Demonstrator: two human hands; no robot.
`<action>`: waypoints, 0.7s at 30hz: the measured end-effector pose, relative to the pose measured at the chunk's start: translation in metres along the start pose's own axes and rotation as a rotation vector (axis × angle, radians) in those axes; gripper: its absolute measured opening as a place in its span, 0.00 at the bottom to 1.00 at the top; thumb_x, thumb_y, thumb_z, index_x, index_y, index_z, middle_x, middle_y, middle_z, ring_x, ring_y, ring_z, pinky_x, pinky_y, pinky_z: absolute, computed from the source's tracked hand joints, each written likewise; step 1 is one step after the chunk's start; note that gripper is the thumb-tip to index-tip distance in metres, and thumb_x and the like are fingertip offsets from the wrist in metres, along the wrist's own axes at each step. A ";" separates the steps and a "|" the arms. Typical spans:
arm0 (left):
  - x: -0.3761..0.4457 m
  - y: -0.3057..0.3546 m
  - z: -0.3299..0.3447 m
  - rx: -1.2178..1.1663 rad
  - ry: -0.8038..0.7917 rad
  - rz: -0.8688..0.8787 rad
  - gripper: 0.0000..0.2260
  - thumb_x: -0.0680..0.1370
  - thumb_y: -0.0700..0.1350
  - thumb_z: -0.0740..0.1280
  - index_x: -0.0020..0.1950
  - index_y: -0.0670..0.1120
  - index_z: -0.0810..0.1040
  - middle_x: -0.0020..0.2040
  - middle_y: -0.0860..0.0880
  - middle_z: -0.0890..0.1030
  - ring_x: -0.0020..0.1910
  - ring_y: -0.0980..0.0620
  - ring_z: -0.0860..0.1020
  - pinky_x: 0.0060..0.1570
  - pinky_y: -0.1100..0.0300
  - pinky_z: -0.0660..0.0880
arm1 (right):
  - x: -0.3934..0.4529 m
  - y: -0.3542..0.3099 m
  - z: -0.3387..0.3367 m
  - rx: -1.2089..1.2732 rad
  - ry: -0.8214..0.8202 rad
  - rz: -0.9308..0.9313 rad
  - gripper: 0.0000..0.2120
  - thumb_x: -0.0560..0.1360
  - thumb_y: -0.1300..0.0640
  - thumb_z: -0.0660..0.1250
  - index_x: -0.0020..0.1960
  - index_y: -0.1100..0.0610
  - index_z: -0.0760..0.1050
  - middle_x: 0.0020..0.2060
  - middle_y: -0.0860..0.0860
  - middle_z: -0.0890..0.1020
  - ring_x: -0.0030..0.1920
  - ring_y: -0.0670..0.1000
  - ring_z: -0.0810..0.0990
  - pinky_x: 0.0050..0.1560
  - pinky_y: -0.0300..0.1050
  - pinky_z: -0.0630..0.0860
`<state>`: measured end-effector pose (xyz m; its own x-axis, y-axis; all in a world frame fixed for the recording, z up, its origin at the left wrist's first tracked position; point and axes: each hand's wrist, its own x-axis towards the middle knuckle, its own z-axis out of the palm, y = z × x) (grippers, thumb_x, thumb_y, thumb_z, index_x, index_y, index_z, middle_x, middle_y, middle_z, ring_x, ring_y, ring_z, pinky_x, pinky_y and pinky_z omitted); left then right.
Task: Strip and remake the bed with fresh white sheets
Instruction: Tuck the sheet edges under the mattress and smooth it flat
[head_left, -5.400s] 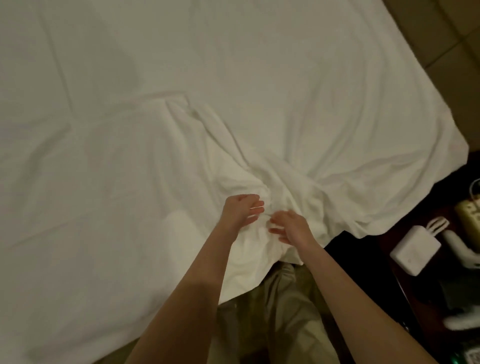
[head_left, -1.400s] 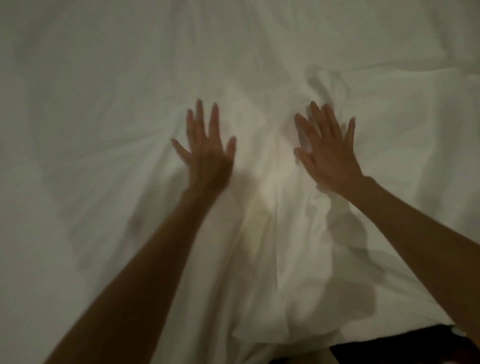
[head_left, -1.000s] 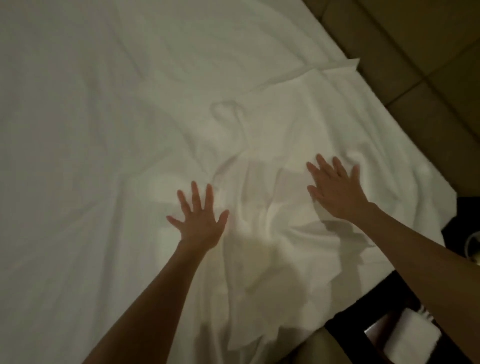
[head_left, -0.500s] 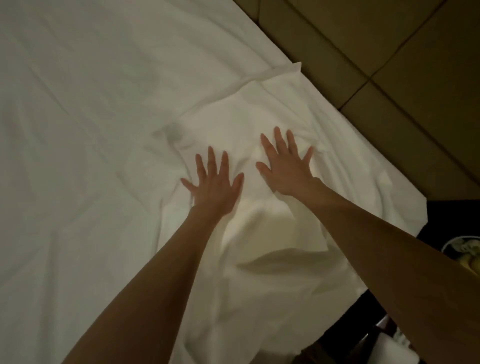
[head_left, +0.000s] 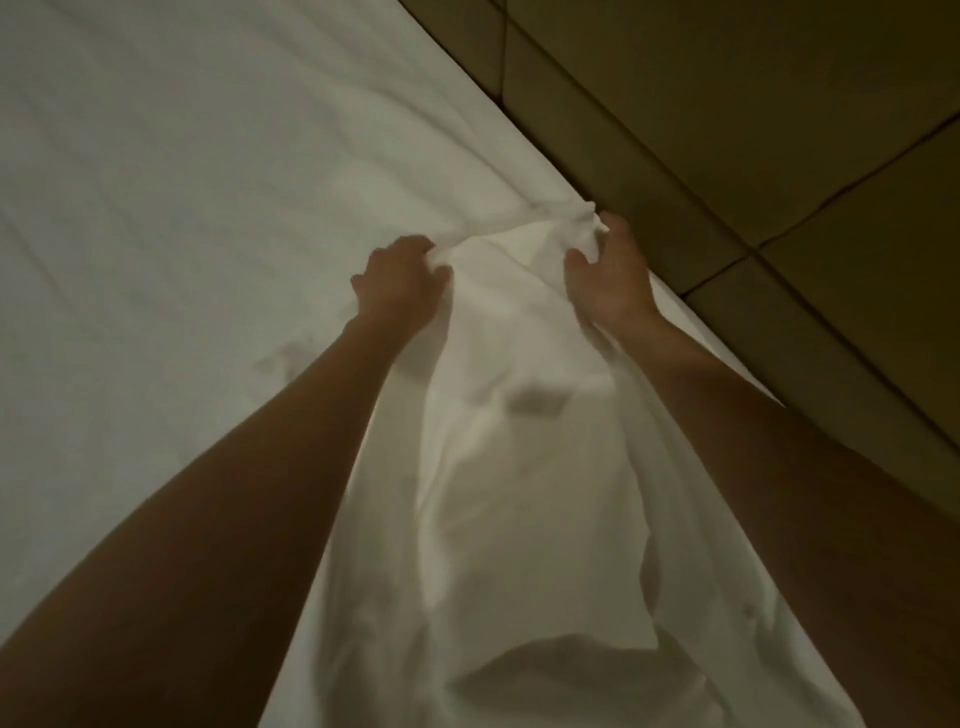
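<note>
A white sheet (head_left: 519, 467) covers the bed (head_left: 182, 234) and bunches into a raised ridge between my arms. My left hand (head_left: 400, 286) is closed on a fold of the sheet, slightly left of the ridge's top. My right hand (head_left: 608, 280) grips the gathered edge of the sheet right at the bed's far edge, next to the padded panel. The cloth between both hands is pulled up into a taut, crumpled peak. The left part of the sheet lies flat with faint creases.
A dark olive padded panel (head_left: 753, 130) with stitched seams runs diagonally along the bed's upper right edge. The lower part of the sheet hangs in loose folds toward me.
Both hands lay flat with spread fingers on the sheet half a second ago; now they have reached farther toward the bed's edge and closed on the cloth, lifting it.
</note>
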<state>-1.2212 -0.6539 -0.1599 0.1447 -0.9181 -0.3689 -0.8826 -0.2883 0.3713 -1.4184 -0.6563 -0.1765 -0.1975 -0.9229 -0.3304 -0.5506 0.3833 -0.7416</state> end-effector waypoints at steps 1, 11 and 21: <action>-0.004 -0.004 0.003 -0.009 -0.018 0.065 0.13 0.80 0.49 0.63 0.60 0.45 0.77 0.59 0.43 0.79 0.61 0.42 0.75 0.56 0.53 0.70 | 0.010 -0.002 0.000 0.020 -0.011 0.078 0.29 0.78 0.56 0.64 0.76 0.60 0.58 0.70 0.56 0.68 0.70 0.54 0.68 0.70 0.47 0.65; 0.009 -0.029 0.004 -0.300 -0.066 0.078 0.19 0.80 0.50 0.62 0.31 0.44 0.67 0.27 0.48 0.67 0.28 0.52 0.65 0.30 0.61 0.60 | 0.045 -0.014 0.011 0.020 0.190 -0.060 0.09 0.77 0.58 0.65 0.42 0.63 0.77 0.37 0.56 0.79 0.36 0.47 0.74 0.34 0.32 0.67; 0.040 -0.018 -0.009 -0.387 -0.023 -0.085 0.16 0.78 0.49 0.65 0.40 0.37 0.81 0.32 0.42 0.76 0.33 0.46 0.75 0.35 0.58 0.71 | 0.092 -0.052 0.027 -0.384 0.111 -0.096 0.10 0.79 0.58 0.60 0.50 0.59 0.79 0.52 0.61 0.82 0.53 0.57 0.79 0.53 0.47 0.71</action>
<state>-1.1955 -0.6880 -0.1732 0.1961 -0.8813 -0.4300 -0.6336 -0.4486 0.6304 -1.3858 -0.7607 -0.1841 -0.2053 -0.9601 -0.1899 -0.8292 0.2737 -0.4873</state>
